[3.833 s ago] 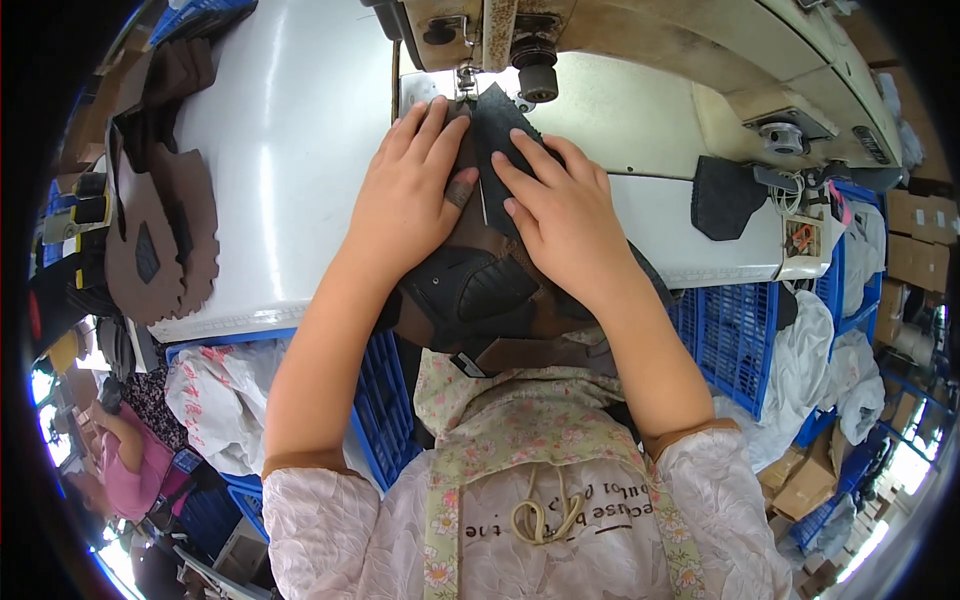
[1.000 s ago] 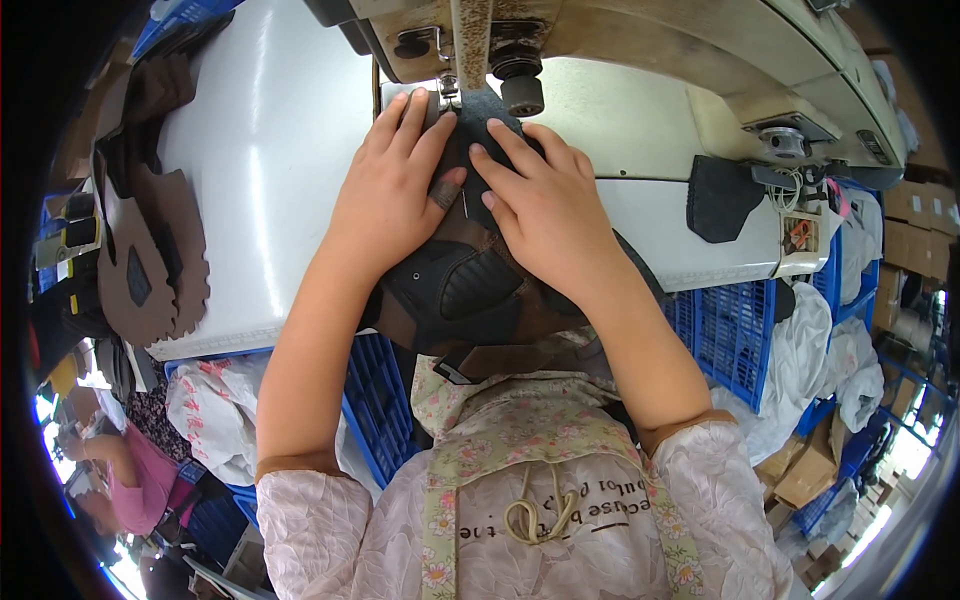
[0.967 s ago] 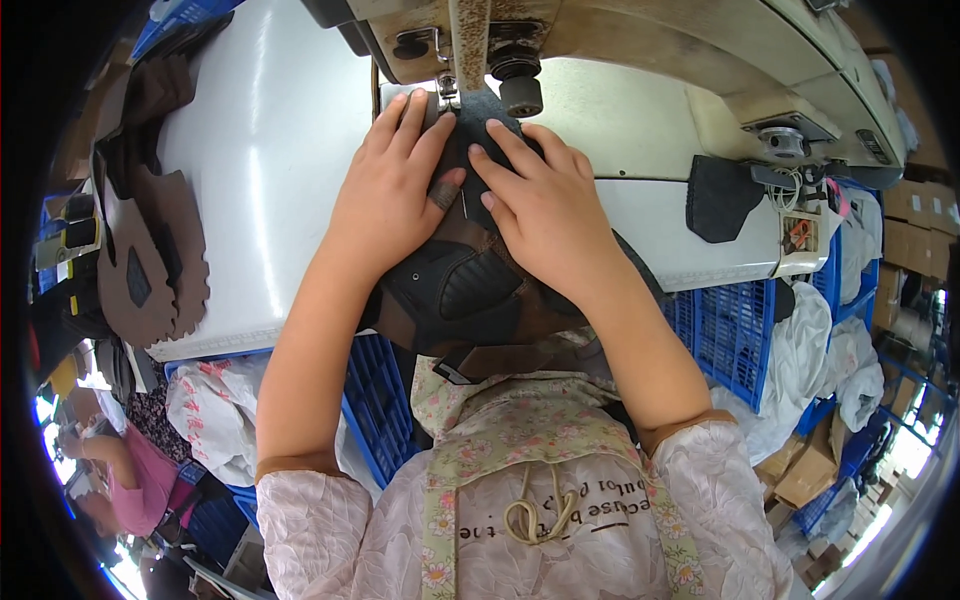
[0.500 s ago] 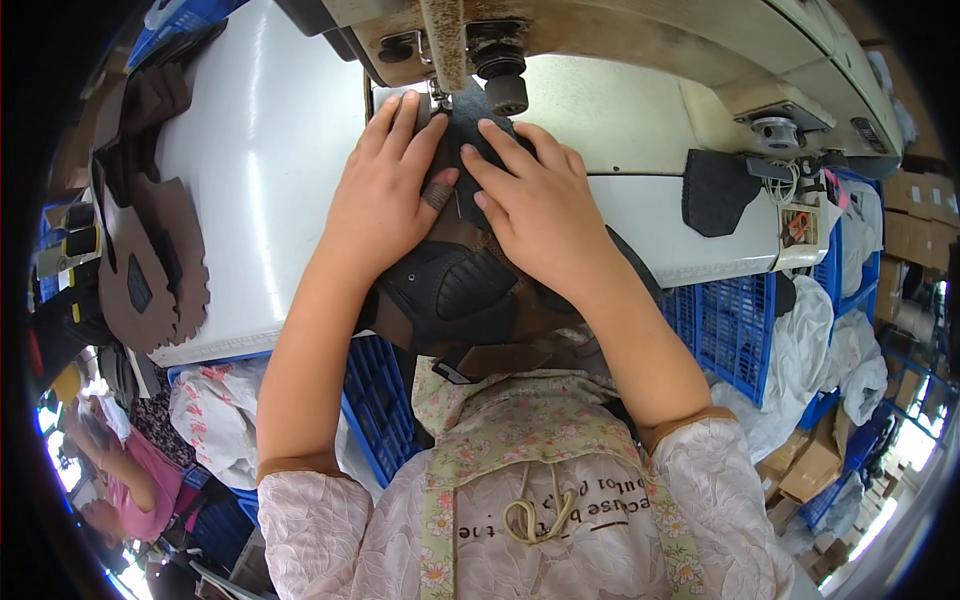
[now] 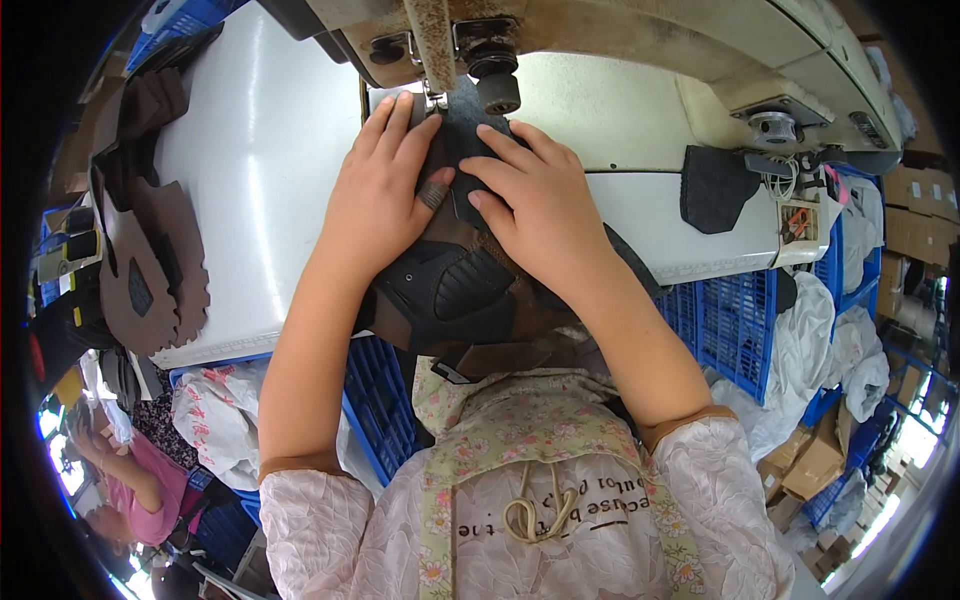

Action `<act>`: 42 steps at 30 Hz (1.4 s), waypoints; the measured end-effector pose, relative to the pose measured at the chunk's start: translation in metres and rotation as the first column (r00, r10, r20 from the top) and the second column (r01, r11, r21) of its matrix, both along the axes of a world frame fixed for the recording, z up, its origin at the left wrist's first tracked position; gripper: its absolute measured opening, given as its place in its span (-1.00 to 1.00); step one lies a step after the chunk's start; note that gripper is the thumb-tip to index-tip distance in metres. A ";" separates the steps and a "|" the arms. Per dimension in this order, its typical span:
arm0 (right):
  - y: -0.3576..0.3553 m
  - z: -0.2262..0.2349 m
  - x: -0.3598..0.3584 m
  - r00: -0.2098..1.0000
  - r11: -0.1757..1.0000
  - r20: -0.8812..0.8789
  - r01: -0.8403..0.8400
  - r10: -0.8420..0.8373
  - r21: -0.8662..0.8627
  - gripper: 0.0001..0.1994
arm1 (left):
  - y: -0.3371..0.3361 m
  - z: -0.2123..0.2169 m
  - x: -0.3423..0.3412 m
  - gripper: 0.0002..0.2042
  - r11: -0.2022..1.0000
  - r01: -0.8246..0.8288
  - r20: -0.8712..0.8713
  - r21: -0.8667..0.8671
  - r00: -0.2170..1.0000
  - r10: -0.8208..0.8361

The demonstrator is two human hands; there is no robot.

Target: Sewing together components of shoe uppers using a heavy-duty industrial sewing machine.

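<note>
A dark shoe upper (image 5: pixel 455 285), black and brown, lies on the white table (image 5: pixel 260 190) under the needle of a beige sewing machine (image 5: pixel 600 30). My left hand (image 5: pixel 380 195) presses flat on its left side, fingers reaching up beside the presser foot (image 5: pixel 435 95). My right hand (image 5: pixel 535 205) presses on its right side, fingertips on the dark strip below the needle. Both hands hold the piece down against the table.
A stack of brown cut shoe pieces (image 5: pixel 150 270) lies at the table's left edge. A black patch (image 5: pixel 715 190) rests on the right. Blue plastic crates (image 5: pixel 740 320) and white bags (image 5: pixel 215 425) stand below. Another person in pink (image 5: pixel 140 490) sits at lower left.
Both hands and the shoe upper have slid a little farther up toward the needle; the grip stays the same.
</note>
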State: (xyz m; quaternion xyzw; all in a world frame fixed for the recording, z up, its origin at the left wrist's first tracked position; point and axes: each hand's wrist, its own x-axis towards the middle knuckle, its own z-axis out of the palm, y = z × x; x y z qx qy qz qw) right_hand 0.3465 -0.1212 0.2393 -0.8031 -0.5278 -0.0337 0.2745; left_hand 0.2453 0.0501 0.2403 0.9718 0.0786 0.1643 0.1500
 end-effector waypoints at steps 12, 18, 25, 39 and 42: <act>-0.007 0.003 -0.002 0.989 1.000 -0.145 -0.015 0.017 0.016 -0.73 | 0.000 -0.002 -0.002 -0.58 0.999 -0.030 0.028 -0.013 0.999 0.031; -0.007 0.003 -0.006 0.999 0.999 -0.050 -0.001 0.003 0.033 -0.74 | -0.003 0.008 -0.009 -0.52 0.990 -0.016 -0.054 0.140 0.998 0.024; -0.012 0.005 -0.010 0.999 0.999 -0.040 -0.006 0.008 0.034 -0.72 | -0.006 0.050 -0.070 0.04 0.967 0.251 -0.387 0.044 0.896 -0.216; -0.007 0.005 -0.007 0.998 0.999 -0.054 -0.011 0.013 0.034 -0.67 | 0.007 0.050 -0.084 -0.12 0.952 0.305 -0.357 0.002 0.890 -0.284; -0.005 0.005 -0.005 0.999 0.999 -0.048 -0.024 0.026 0.032 -0.64 | 0.009 0.051 -0.084 -0.12 0.950 0.311 -0.354 0.007 0.890 -0.288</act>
